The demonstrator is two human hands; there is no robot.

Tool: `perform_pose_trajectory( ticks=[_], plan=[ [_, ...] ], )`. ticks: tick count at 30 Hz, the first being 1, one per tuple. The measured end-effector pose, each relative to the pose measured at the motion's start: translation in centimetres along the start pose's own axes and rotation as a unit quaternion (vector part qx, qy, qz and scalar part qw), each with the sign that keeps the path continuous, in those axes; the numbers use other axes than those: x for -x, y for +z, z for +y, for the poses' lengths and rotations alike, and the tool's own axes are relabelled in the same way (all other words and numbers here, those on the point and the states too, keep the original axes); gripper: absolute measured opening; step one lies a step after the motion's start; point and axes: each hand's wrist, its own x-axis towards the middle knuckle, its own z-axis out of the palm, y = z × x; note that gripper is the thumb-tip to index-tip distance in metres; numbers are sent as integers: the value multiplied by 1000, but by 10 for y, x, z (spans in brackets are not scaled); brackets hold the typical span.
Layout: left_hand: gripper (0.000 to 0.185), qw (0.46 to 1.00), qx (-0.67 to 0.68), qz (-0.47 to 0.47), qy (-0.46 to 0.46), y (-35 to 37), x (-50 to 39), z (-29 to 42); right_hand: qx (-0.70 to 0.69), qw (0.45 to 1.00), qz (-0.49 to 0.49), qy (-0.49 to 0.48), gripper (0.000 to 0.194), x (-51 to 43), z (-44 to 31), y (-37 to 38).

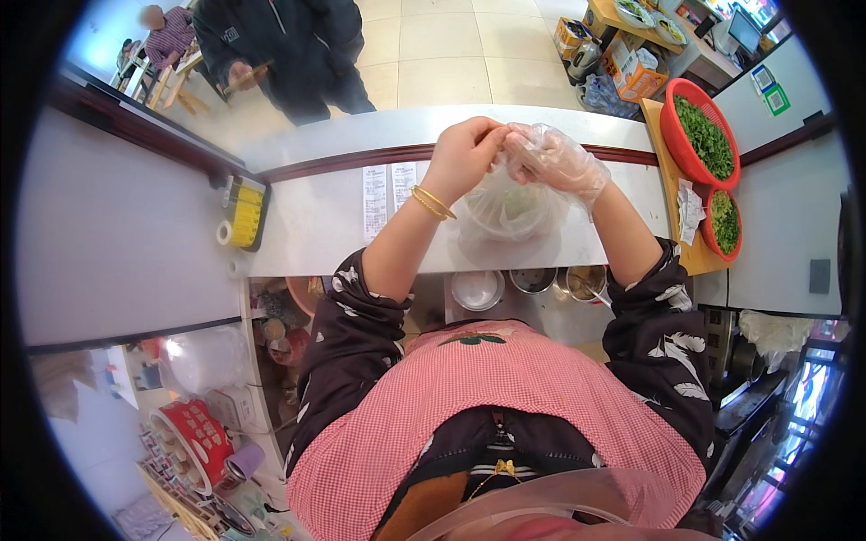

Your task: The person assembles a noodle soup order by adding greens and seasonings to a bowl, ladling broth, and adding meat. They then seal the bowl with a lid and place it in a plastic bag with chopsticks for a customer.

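A clear plastic bag (pixel 511 209) rests on the white counter (pixel 311 223), with what looks like a round bowl inside; its pale green contents are blurred through the plastic. My left hand (pixel 468 152) is bare, with gold bangles (pixel 433 203) at the wrist. Its fingers pinch the gathered top of the bag. On my right hand (pixel 558 161) is a loose, clear disposable glove, and these fingers grip the bag's top as well. Both sets of fingertips meet above the bag, hiding the exact spot where the plastic is held.
Two printed paper slips (pixel 375 203) lie left of the bag. Red plastic baskets of chopped greens (pixel 703 138) stand on a wooden board (pixel 666 182) at right. Metal pots (pixel 533 278) sit below the counter edge. A person (pixel 281 51) stands across the counter.
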Motion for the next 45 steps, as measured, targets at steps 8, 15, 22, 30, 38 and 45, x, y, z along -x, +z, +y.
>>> perform_pose_trajectory(
  ticks=[8,15,22,30,38,45],
  plan=[
    [10,925,-198,173,275,12,36,-24,-99,995,-29,2,29,-1,7,-14],
    [11,903,-275,52,325,3,74,-43,107,978,-7,-177,10,5,24,11],
    [28,994,-99,-34,-27,12,33,-48,436,759,223,-430,15,17,21,35],
    [21,992,43,101,55,11,33,-25,352,788,368,-347,21,13,46,42],
    [22,975,-111,137,-133,-21,30,-90,242,892,338,-180,22,77,110,77],
    [26,966,176,128,-138,-22,20,-90,44,904,376,-202,17,73,121,87]
  ],
)
